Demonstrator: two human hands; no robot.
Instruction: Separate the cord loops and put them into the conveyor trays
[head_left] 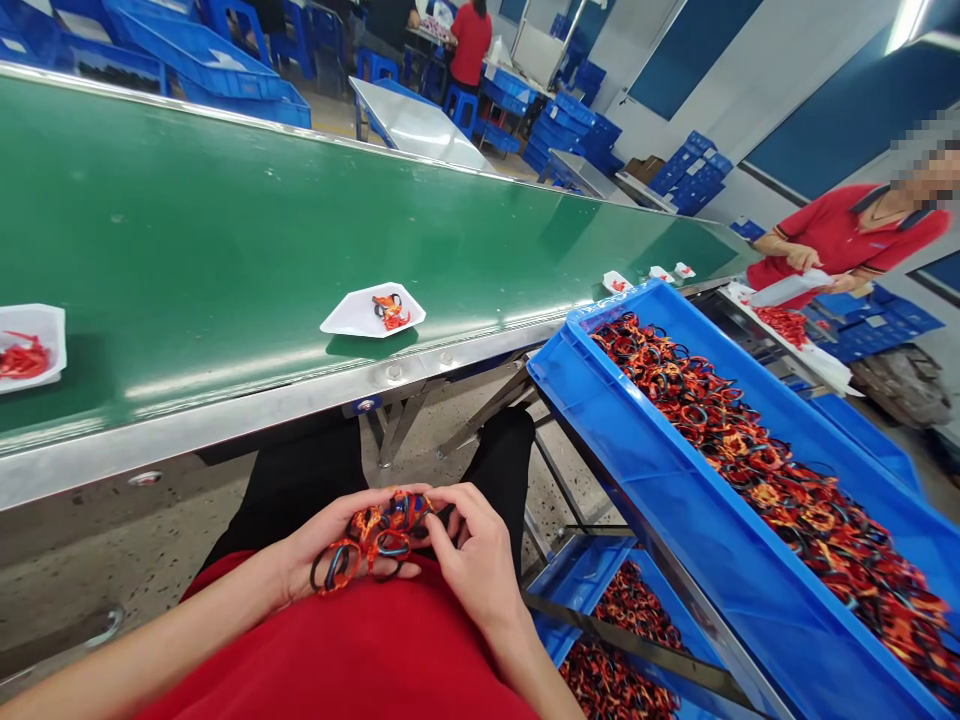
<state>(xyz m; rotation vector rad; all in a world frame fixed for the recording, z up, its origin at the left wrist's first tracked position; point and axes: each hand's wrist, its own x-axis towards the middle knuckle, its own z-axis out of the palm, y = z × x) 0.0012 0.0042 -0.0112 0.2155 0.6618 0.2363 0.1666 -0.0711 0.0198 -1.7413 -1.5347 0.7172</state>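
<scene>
**Q:** Lighting?
**A:** Bright, even overhead light; a ceiling lamp [906,20] glares at upper right of the frame, and a pale sheen crosses the green conveyor belt [225,230].

**Q:** Shadows and image quality?
**A:** Soft shadow beneath the white tray [373,310]. Wide-angle bowing at the frame edges. The looped bands [371,535] at lower centre appear sharp.

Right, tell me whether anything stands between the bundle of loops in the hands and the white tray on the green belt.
The steel side rail of the green belt does: it runs between the bundle of orange-and-black loops in the left hand and right hand and the white tray. Nothing else visible does.
</scene>
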